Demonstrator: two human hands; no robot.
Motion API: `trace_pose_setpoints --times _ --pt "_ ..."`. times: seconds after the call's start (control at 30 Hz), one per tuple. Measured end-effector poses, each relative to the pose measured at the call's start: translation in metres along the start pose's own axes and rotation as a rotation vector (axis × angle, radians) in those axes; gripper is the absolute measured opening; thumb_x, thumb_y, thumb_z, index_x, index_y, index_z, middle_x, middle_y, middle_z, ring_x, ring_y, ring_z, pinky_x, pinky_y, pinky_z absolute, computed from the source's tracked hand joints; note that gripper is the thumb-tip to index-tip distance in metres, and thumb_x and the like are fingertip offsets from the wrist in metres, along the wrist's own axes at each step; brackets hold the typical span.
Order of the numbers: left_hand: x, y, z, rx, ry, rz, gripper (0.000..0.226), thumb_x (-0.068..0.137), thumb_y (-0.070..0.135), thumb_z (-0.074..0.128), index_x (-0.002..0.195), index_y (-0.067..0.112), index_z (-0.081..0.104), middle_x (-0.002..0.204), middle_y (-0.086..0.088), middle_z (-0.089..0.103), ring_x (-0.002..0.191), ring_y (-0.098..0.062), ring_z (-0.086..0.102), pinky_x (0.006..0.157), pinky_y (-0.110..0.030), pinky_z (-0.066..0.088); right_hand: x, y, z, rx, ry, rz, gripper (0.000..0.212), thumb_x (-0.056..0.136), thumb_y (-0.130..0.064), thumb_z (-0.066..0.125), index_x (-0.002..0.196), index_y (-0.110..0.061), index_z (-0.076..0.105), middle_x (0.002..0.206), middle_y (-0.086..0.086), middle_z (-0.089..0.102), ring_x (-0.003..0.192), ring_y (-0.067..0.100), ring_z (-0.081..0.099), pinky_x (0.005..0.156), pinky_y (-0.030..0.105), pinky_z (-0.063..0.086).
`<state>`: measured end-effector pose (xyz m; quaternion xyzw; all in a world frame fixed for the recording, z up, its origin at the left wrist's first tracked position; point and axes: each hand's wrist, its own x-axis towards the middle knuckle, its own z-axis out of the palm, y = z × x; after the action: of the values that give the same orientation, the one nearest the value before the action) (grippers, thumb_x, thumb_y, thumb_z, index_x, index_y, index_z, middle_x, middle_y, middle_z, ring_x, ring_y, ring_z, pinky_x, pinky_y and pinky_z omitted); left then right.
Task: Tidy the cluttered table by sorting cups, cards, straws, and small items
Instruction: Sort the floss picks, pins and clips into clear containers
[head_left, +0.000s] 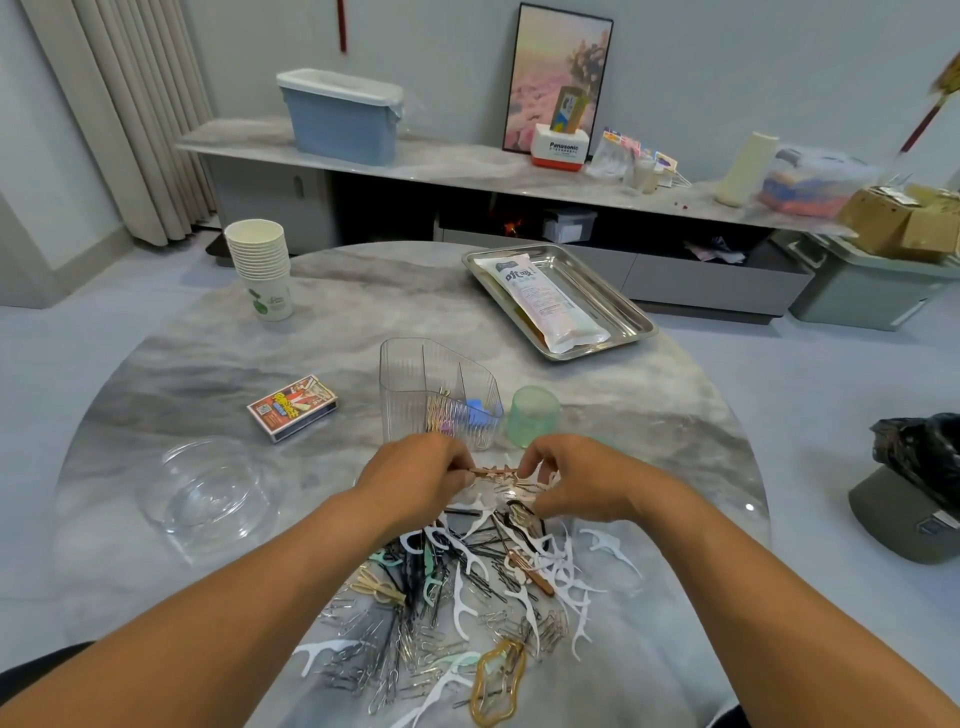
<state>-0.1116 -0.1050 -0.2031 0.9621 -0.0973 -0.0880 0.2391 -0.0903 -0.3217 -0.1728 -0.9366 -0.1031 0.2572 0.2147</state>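
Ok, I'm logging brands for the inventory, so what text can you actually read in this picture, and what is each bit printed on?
"Panasonic": on the white and red box on the sideboard.
Straw packet in the metal tray: large characters and small print, too blurred to read.
Card box on the table: colourful print, unreadable.
Bottom paper cup: green logo, lettering too small.
Nothing else is legible.
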Motion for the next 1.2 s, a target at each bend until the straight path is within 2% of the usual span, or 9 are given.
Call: trace_pose_setpoints --times 0.13,0.23,0.37,0.47,0.6,0.77,0.87,1.03,1.2 --pt "-0.001 0.000 -0.005 -0.058 -0.022 -0.024 0.014 0.100 0.035 0.056 0.097 0.029 0.068 0.086 0.009 0.067 0.080 -0.013 0.061 0.073 -0.034 0.053 0.000 0.001 0.003 -0.026 0.054 -0.002 0.017 0.087 -0.007 0.072 0.092 -0.023 0.068 0.090 0.001 0.076 0.078 0.017 0.075 0.083 0.042 0.061" --pt "-0.005 0.000 -0.007 -0.078 -0.011 -0.037 0.014 0.102 0.033 0.055 0.094 0.026 0.066 0.075 0.010 0.059 0.066 -0.009 0.052 0.057 -0.028 0.037 -0.001 0.002 0.000 -0.030 0.096 -0.001 0.004 0.089 -0.018 0.077 0.088 -0.021 0.074 0.087 -0.003 0.077 0.078 0.014 0.074 0.084 0.039 0.060" --pt "-0.007 0.001 -0.009 -0.146 0.002 -0.075 0.015 0.101 0.034 0.057 0.093 0.026 0.067 0.077 0.007 0.063 0.066 -0.011 0.054 0.058 -0.028 0.038 -0.006 0.003 -0.010 0.054 0.180 -0.020 0.003 0.088 -0.031 0.080 0.089 -0.028 0.079 0.098 -0.008 0.074 0.094 0.011 0.066 0.088 0.033 0.053" --pt "-0.007 0.005 -0.010 -0.311 -0.007 -0.121 0.024 0.102 0.035 0.057 0.093 0.017 0.069 0.079 0.001 0.064 0.063 -0.013 0.052 0.057 -0.027 0.039 -0.010 -0.001 -0.012 0.287 0.180 -0.051 0.008 0.083 -0.029 0.084 0.085 -0.023 0.081 0.089 -0.005 0.076 0.082 0.006 0.065 0.081 0.028 0.051" --pt "-0.011 0.011 -0.010 -0.535 -0.013 -0.203 0.025 0.102 0.032 0.057 0.090 0.016 0.071 0.074 0.001 0.062 0.063 -0.012 0.051 0.056 -0.024 0.039 -0.013 -0.009 -0.006 0.632 0.187 -0.147 0.008 0.079 -0.011 0.085 0.084 -0.013 0.079 0.100 0.003 0.077 0.078 0.004 0.069 0.075 0.018 0.053" --pt "-0.013 0.016 -0.006 -0.722 -0.039 -0.245 0.024 0.102 0.027 0.058 0.086 0.014 0.071 0.070 0.003 0.066 0.067 -0.010 0.058 0.067 -0.025 0.044 -0.009 -0.015 0.005 0.687 0.195 -0.185 0.011 0.083 -0.002 0.080 0.087 -0.008 0.073 0.082 0.012 0.075 0.075 0.020 0.067 0.063 0.021 0.053" --pt "-0.011 0.012 -0.005 -0.768 -0.013 -0.246 0.022 0.100 0.026 0.062 0.082 0.017 0.072 0.070 0.001 0.068 0.062 -0.009 0.058 0.064 -0.023 0.046 -0.004 -0.018 0.007 0.692 0.292 -0.180 0.014 0.083 0.000 0.080 0.087 -0.010 0.072 0.079 0.007 0.076 0.069 0.016 0.070 0.062 0.023 0.055" --pt "-0.010 0.001 -0.003 -0.663 0.030 -0.261 0.015 0.099 0.025 0.064 0.093 0.016 0.074 0.092 -0.009 0.075 0.066 -0.021 0.054 0.060 -0.031 0.047 0.008 -0.029 0.000 0.826 0.605 -0.121 0.014 0.086 -0.003 0.079 0.093 -0.011 0.071 0.084 0.010 0.076 0.068 0.015 0.071 0.063 0.025 0.059" --pt "-0.006 -0.004 0.001 -0.592 0.004 -0.270 0.028 0.102 0.013 0.057 0.128 0.013 0.065 0.116 -0.004 0.069 0.088 -0.015 0.070 0.063 -0.018 0.047 0.036 -0.056 0.005 0.880 0.710 -0.111 0.015 0.090 -0.001 0.073 0.100 -0.013 0.071 0.092 0.009 0.074 0.073 0.018 0.073 0.075 0.034 0.064"
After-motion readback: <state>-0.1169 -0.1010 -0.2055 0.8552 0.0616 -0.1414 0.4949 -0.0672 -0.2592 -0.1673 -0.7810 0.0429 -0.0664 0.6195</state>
